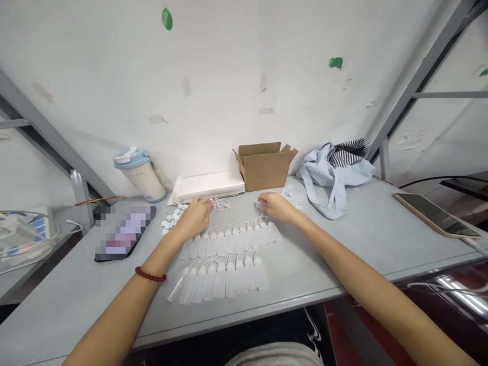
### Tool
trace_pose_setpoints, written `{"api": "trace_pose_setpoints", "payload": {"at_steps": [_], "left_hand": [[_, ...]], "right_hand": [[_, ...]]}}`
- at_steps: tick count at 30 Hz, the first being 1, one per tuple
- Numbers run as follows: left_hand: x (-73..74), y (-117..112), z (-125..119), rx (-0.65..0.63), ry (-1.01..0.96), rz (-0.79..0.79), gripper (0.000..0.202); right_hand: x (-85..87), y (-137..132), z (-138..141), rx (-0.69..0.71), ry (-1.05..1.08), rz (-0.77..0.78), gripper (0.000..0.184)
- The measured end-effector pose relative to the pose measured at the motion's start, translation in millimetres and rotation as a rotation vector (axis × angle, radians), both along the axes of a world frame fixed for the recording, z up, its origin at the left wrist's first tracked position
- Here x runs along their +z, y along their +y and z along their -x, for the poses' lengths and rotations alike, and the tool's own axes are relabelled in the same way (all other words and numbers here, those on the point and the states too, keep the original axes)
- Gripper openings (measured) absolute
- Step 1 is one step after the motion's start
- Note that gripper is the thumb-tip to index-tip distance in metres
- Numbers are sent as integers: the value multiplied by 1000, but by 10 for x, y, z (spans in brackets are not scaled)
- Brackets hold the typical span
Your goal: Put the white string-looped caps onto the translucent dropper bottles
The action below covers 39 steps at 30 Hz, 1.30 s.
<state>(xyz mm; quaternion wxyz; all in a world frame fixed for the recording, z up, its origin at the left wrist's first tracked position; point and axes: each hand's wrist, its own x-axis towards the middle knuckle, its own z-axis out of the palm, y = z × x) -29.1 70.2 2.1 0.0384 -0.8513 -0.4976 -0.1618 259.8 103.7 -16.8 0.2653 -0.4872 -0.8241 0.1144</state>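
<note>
My left hand point(195, 217) has its fingers bent together at the near end of a small pile of white cord loops point(221, 205), pinching at a cord. Beside that hand lies a heap of small white caps point(173, 217), partly covered by it. Between the thumb and fingers of my right hand point(277, 206) is a clear plastic tube point(262, 205). More loose clear tubes point(295, 198) lie just behind the right hand. In front of both hands, a back row of capped tubes with cords point(229, 239) and a front row of the same tubes point(221, 279) lie on the table.
Along the wall stand a blue-lidded cup point(141, 175), a stack of white flat packs point(208, 185), an open cardboard box point(266, 170) and a light blue cloth bag point(324, 173). One phone point(125, 234) lies left, another phone point(434, 213) right, on the grey table point(324, 269).
</note>
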Motion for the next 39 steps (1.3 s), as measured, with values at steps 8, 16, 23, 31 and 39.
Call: {"api": "trace_pose_setpoints", "payload": {"at_steps": [8, 16, 23, 31, 39], "left_hand": [[2, 15, -27, 24, -172, -22, 39], [88, -10, -63, 67, -272, 2, 35], [100, -27, -87, 35, -304, -58, 35], [91, -21, -83, -19, -361, -71, 31], [16, 8, -154, 73, -691, -25, 25]], "right_hand": [[105, -82, 50, -16, 13, -9, 28], [159, -161, 119, 18, 63, -53, 33], [187, -187, 156, 41, 127, -111, 33], [214, -190, 168, -6, 143, -169, 24], [184, -161, 167, 1, 225, -188, 26]]}}
